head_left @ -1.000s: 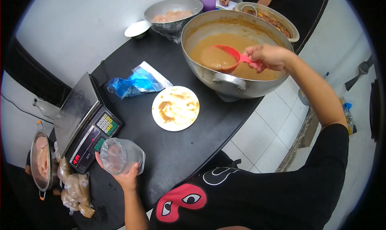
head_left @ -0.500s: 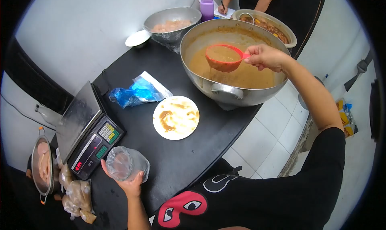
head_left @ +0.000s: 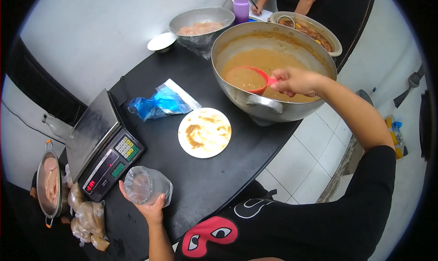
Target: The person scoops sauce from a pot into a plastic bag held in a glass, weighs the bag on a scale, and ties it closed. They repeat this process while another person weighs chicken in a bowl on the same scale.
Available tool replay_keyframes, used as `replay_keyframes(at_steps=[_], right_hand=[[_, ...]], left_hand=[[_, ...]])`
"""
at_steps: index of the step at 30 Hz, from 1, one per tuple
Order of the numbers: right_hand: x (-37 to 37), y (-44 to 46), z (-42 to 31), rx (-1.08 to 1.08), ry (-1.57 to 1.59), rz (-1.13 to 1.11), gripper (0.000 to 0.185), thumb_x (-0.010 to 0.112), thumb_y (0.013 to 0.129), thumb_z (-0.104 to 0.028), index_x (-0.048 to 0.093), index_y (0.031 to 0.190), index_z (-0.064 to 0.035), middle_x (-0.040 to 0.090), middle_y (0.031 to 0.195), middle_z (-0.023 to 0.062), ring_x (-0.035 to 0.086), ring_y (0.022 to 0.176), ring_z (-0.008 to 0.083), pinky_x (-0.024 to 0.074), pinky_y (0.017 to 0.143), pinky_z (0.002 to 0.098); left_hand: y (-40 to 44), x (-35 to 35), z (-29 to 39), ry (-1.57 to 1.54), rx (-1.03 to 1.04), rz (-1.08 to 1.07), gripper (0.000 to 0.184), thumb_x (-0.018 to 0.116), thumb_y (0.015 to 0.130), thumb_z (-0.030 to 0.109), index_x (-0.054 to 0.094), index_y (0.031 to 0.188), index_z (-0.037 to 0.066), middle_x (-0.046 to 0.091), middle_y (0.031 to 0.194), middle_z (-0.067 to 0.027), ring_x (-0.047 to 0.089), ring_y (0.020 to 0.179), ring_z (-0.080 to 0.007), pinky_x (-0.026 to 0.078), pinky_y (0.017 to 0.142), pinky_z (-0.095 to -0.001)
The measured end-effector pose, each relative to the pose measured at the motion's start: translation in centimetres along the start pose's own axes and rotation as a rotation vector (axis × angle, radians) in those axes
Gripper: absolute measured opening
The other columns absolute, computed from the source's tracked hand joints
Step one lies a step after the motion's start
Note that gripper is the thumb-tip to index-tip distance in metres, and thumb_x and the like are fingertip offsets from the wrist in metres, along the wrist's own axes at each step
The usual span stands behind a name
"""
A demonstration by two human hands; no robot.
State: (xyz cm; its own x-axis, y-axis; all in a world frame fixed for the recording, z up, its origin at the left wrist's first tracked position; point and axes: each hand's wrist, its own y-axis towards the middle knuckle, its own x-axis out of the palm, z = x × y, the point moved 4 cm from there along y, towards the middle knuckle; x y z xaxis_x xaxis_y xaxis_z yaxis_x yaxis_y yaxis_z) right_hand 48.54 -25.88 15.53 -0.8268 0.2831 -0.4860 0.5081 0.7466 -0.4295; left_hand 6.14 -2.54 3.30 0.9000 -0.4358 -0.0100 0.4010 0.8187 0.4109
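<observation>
Head view: my right hand (head_left: 295, 82), clamped on the full scoop (head_left: 259, 91), has dipped lower; left hand (head_left: 153, 210) grips lined container (head_left: 163, 188).

The person's right hand (head_left: 294, 81) has a red scoop (head_left: 255, 82) by its handle, its bowl full of brown sauce (head_left: 278, 62) inside the big metal pot (head_left: 260, 106). The left hand (head_left: 150, 209) holds a clear container (head_left: 149, 186) lined with plastic, just beside the scale (head_left: 109, 163). Between them on the black desk (head_left: 200, 183) lie a smeared white plate (head_left: 205, 133) and a blue plastic bag (head_left: 157, 105).
</observation>
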Motion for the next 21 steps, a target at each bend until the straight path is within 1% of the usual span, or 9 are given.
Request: replay_keyframes(at_steps=[4,10,13,16,19,21], right_hand=[[0.4,-0.7,-0.5,-0.027,0.077,-0.053,0.009,0.056,0.092,-0.021,0.053,0.088,-0.0132,0.043,0.069,-0.0054,0.038,0.061,0.0048,0.0338,0.054,0.0195],[-0.9,-0.8,-0.3,-0.129,0.249,-0.107,0.01,0.057,0.091,-0.022,0.052,0.085,-0.0158,0.042,0.068,-0.0072,0.038,0.061,0.0035,0.0314,0.054,0.018],[-2.1,-0.7,-0.8,-0.186,0.243,-0.08,0.009,0.058,0.09,-0.022,0.053,0.085,-0.0157,0.043,0.068,-0.0075,0.037,0.06,0.0034,0.0303,0.054,0.0176],[-3.2,-0.4,-0.8,-0.195,0.178,0.001,0.008,0.061,0.088,-0.02,0.055,0.085,-0.0151,0.044,0.068,-0.0081,0.037,0.06,0.0032,0.0292,0.053,0.0176],[-4.1,0.0,-0.4,-0.129,0.113,0.046,0.012,0.066,0.083,-0.015,0.055,0.086,-0.014,0.05,0.074,-0.008,0.041,0.064,0.0028,0.0305,0.055,0.0188],[-4.3,0.0,0.0,-0.12,0.106,0.089,0.011,0.067,0.082,-0.017,0.057,0.084,-0.0148,0.047,0.069,-0.0086,0.039,0.062,0.0031,0.0291,0.054,0.0188]], left_hand=[[-0.1,-0.1,-0.3,-0.016,-0.012,-0.006,0.117,0.084,0.058,0.022,0.006,0.144,0.008,0.039,0.132,-0.0152,0.039,0.124,-0.0277,0.031,0.105,-0.0414],[-0.2,0.3,-0.3,-0.017,-0.019,-0.013,0.118,0.084,0.058,0.022,0.006,0.144,0.008,0.039,0.132,-0.0149,0.04,0.124,-0.0275,0.032,0.105,-0.0413],[-0.3,0.1,-0.4,0.021,0.001,-0.013,0.119,0.085,0.057,0.023,0.006,0.144,0.008,0.039,0.132,-0.015,0.04,0.123,-0.0277,0.032,0.105,-0.0412],[-0.4,0.0,-0.4,0.038,0.014,-0.014,0.119,0.085,0.056,0.024,0.006,0.144,0.008,0.039,0.132,-0.0151,0.04,0.123,-0.0278,0.032,0.105,-0.0411],[-0.4,0.2,-0.1,0.036,0.009,-0.021,0.119,0.085,0.056,0.024,0.006,0.144,0.008,0.038,0.132,-0.0152,0.04,0.123,-0.0279,0.032,0.105,-0.041],[-0.1,0.4,0.3,0.042,0.009,-0.047,0.12,0.085,0.056,0.025,0.005,0.144,0.008,0.039,0.132,-0.0152,0.041,0.123,-0.028,0.032,0.104,-0.0411]])
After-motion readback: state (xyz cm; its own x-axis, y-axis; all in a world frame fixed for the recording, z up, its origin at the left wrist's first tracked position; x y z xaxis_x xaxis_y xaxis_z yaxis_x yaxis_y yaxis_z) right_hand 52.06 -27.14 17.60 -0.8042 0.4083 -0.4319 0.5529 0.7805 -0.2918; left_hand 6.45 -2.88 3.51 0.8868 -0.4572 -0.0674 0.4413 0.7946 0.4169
